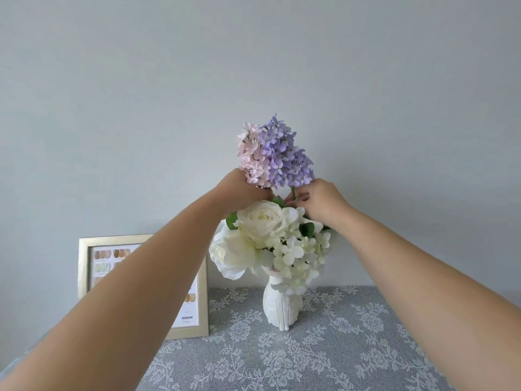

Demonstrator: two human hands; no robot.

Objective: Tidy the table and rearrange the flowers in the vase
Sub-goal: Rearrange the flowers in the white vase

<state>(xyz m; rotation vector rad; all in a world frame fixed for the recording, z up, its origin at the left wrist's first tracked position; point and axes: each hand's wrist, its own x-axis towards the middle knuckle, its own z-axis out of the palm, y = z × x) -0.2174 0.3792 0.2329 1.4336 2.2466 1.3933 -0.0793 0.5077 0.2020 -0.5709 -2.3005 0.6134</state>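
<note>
Nearest the camera, two bare forearms reach up from the lower corners toward the flowers. The right hand (321, 201) pinches the thin green stem (293, 193) just below the purple clustered blossom spray (284, 156). The left hand (242, 190) is curled at the base of the pale pink blossom spray (249, 153) and seems to hold its stem, though the fingers are hidden.

Both sprays rise above the cream-white roses and small white blossoms (262, 238) standing in the white ribbed ceramic vase (280, 306). The sprays look light, with soft petals easily crushed, so the stems are the better hold. The narrow, top-heavy vase could probably tip under a sideways pull.

It stands on the grey lace-patterned tablecloth (338, 348), near a pale gold picture frame (84, 263) leaning against the wall.
</note>
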